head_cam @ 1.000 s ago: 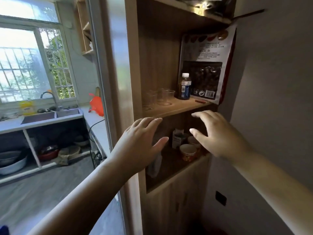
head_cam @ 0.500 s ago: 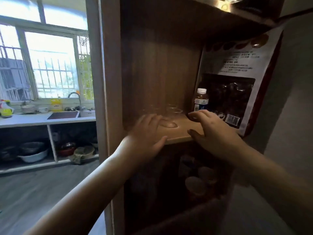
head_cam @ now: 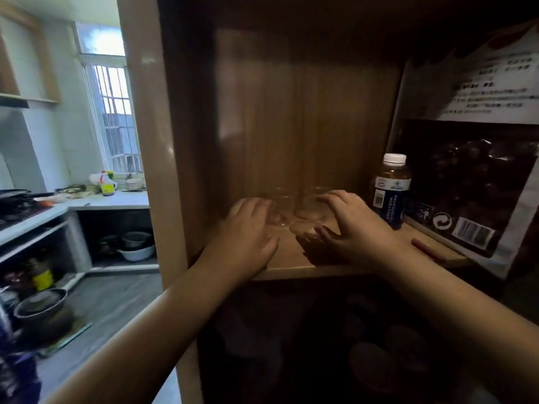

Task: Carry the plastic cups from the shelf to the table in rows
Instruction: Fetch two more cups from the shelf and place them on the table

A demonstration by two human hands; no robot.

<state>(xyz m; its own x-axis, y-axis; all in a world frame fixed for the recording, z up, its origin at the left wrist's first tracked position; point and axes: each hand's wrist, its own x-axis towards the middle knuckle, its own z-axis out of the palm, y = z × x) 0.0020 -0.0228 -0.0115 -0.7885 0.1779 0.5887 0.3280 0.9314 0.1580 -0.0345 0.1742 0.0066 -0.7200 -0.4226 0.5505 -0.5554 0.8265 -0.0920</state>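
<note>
Several clear plastic cups (head_cam: 282,206) stand close together on the wooden shelf (head_cam: 291,259), hard to make out in the dim light. My left hand (head_cam: 248,230) lies over the shelf with its fingertips against the left cup and the thumb spread away. My right hand (head_cam: 351,227) arches around another clear cup (head_cam: 309,212), fingers over its far rim and thumb at its near side. Whether it grips the cup is unclear.
A dark bottle with a white cap (head_cam: 391,193) stands just right of my right hand, with a large snack bag (head_cam: 472,182) behind it and a red stick (head_cam: 428,249) on the shelf's front edge. The cabinet's side panel (head_cam: 151,158) closes the left. A kitchen counter (head_cam: 110,200) lies beyond.
Both hands have moved forward into the shelf, from its front edge to the cups. The camera has come closer.
</note>
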